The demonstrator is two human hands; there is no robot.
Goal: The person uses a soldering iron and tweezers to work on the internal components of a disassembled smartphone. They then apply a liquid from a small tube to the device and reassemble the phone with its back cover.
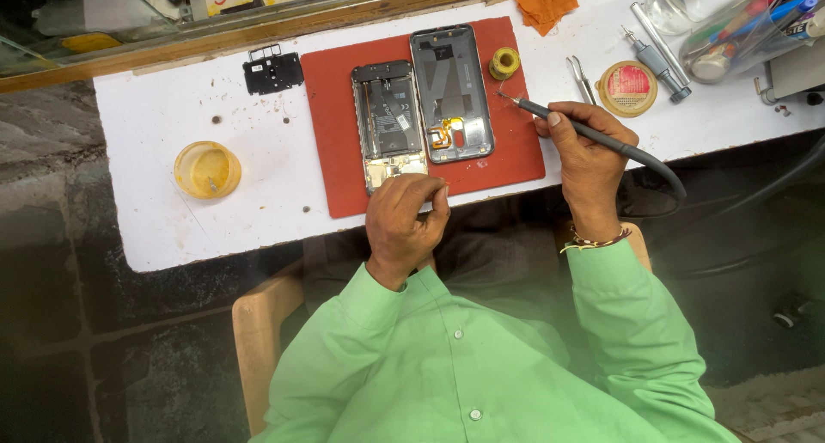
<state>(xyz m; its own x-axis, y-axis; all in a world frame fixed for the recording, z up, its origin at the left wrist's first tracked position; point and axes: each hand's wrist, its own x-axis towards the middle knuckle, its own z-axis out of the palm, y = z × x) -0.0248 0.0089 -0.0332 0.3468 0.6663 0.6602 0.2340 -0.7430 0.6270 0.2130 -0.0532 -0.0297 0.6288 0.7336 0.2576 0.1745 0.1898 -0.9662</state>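
Note:
Two opened phone halves lie side by side on a red mat (507, 155): a phone body with its circuit board (388, 121) on the left and a silver frame with an orange flex cable (451, 91) on the right. My left hand (404, 219) rests at the near end of the phone body, fingers pinched together; whether it holds anything I cannot tell. My right hand (584, 151) grips a dark soldering iron (567, 127) like a pen, its tip pointing left over the mat's right edge, its cable trailing off to the right.
A yellow solder spool (504, 62) sits on the mat's far right corner. On the white table are a black cover plate (273, 71), an amber dish (207, 169), tweezers (581, 78), a round flux tin (628, 87), screwdrivers (657, 52), an orange cloth (546, 0) and a clear tool container (748, 22).

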